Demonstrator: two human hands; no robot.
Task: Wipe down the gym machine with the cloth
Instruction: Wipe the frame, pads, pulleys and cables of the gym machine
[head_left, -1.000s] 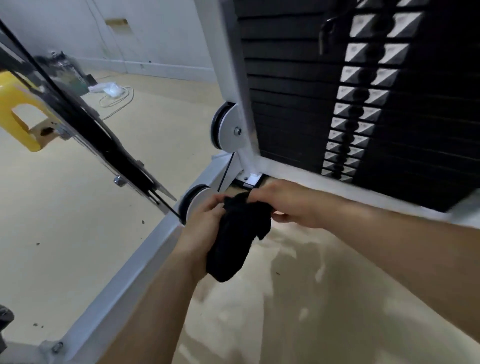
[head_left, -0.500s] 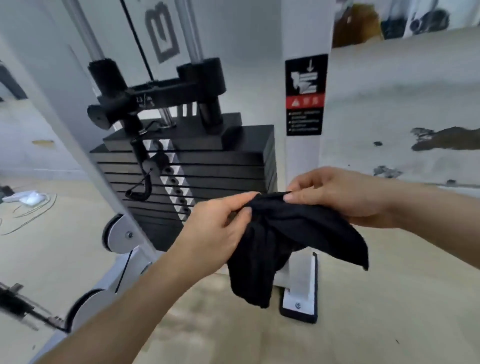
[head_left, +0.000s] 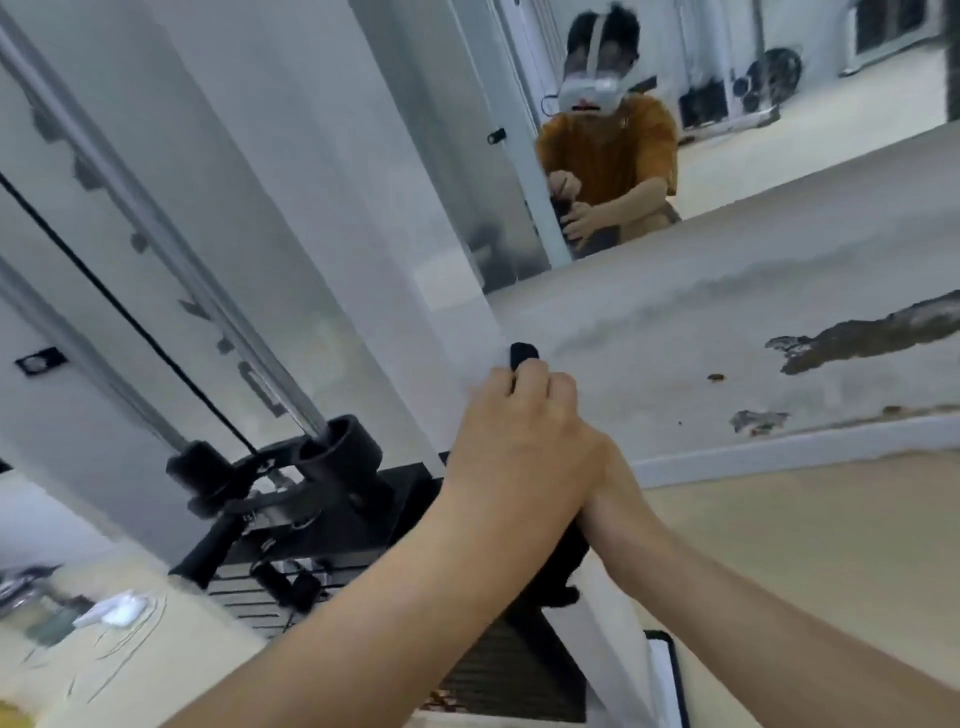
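Cloth of black fabric raised against the gym machine's white metal upright post

Half a second ago we held the cloth spread between both hands; now our left hand curls round it, bunched, against the post. Our right hand sits behind the left, fingers hidden, so we cannot tell its grip. Wiping looks ready to begin.
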